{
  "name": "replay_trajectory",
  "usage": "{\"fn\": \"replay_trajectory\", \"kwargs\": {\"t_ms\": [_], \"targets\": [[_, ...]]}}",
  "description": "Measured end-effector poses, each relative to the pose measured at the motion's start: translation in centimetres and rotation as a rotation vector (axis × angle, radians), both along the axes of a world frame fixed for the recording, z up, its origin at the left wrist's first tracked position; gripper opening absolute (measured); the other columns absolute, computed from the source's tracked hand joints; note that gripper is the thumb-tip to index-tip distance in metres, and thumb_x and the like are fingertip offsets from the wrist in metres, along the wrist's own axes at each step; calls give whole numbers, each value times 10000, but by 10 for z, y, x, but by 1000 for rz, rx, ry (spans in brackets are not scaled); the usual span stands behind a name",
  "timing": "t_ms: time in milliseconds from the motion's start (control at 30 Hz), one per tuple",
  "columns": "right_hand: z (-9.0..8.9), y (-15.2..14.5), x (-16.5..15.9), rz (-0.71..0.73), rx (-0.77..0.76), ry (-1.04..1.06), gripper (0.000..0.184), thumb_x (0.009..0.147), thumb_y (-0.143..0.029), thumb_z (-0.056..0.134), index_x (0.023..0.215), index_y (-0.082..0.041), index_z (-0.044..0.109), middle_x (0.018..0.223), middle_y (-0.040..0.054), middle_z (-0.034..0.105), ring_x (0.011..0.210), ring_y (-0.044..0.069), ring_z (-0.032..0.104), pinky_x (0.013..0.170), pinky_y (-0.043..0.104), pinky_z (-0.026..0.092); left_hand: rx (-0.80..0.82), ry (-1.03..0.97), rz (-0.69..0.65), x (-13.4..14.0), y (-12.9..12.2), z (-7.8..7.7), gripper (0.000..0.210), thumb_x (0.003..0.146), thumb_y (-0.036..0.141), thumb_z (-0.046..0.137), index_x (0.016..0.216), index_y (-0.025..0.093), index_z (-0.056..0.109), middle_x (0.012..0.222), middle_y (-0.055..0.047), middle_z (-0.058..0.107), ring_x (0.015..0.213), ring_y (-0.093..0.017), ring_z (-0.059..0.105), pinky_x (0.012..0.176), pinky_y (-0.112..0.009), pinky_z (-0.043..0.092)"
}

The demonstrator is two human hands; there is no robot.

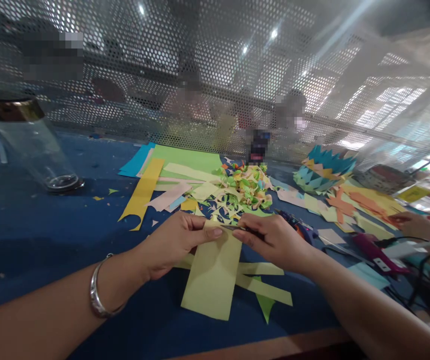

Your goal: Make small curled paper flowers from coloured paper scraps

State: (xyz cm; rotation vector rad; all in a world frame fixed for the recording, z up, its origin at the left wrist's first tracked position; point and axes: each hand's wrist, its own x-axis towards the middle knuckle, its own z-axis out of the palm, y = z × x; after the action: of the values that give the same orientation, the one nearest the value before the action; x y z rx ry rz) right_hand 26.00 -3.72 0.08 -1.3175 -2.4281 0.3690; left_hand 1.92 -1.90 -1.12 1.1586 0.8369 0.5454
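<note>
A pale yellow-green paper strip hangs from my hands toward the table's front edge. My left hand pinches its upper left edge between thumb and fingers. At the upper right, my right hand is closed around scissors, whose dark metal blades lie across the strip's top end. Most of the scissors' handle is hidden in my fingers. Narrow yellow-green strips and a green paper scrap lie under and beside the paper. Just beyond my hands is a heap of small cut paper bits.
A clear bottle stands at left. Colored sheets and a yellow strip lie behind my left hand. To the right are a blue-and-green paper crown shape, a magenta glue gun with cables, and another person's hand.
</note>
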Motion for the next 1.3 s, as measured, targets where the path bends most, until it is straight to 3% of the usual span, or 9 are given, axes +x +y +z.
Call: {"fn": "replay_trajectory", "kwargs": {"t_ms": [833,1300], "targets": [[3,0,-3,30,12,-7,413,1009,-474,454,700,-204,412,592,-54,370,522,81,362,522,252,254,-12,-33,-44,3,-2,-5,329,797,470,751,884,154,775,923,-106,773,839,-223,707,760,-309,499],[1,-1,-3,43,3,-21,402,1007,-480,468,718,-204,423,597,-54,375,527,81,357,528,252,260,-11,-49,-70,5,-4,-5,284,829,434,733,861,154,776,908,-91,773,737,-155,673,700,-268,480]]}}
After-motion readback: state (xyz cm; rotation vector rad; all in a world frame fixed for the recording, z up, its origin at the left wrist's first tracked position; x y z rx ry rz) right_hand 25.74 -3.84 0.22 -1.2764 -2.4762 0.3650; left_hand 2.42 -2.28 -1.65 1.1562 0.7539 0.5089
